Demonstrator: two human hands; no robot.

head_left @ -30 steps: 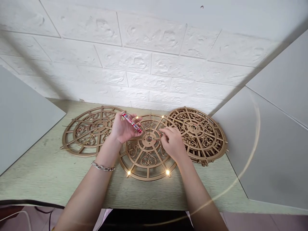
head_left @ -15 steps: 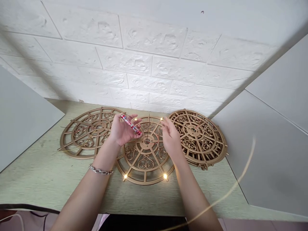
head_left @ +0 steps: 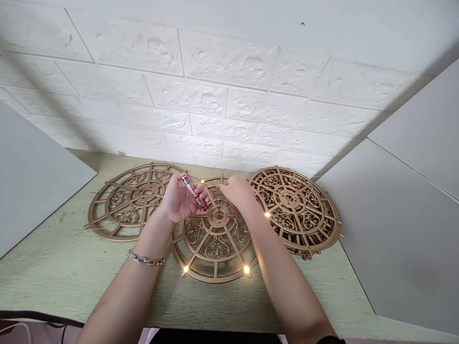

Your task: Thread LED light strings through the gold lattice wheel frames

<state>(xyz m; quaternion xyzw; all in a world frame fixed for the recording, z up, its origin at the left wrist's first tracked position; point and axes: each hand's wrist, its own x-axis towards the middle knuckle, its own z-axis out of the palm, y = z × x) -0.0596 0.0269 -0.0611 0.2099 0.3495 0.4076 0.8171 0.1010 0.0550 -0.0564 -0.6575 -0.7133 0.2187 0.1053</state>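
Across the palm of my left hand [head_left: 179,201] lies a slim pair of red-and-white batteries [head_left: 194,192] set end to end, with my thumb and curled fingers closed on them. Thin dark wires run from the batteries to the hub of the middle gold scrollwork wheel [head_left: 216,248], which lies flat under both hands. Several small bulbs [head_left: 246,270] glow at its rim. My right hand [head_left: 238,191] is over the wheel's upper right part, fingers bent towards the batteries and pressed together near the wires. What its fingertips hold, if anything, is too small to make out.
Another gold wheel [head_left: 93,215] with loose wires lies at left. A stack of similar wheels [head_left: 328,224] is at right, close to a grey panel [head_left: 387,248]. A white brick-pattern wall [head_left: 222,100] stands behind the pale green table [head_left: 107,272]. Another grey panel [head_left: 39,177] stands at left.
My right hand has moved left towards the batteries, its fingers now drawn together. The blurred pale strand at lower right has gone from view. My left hand still holds the batteries.
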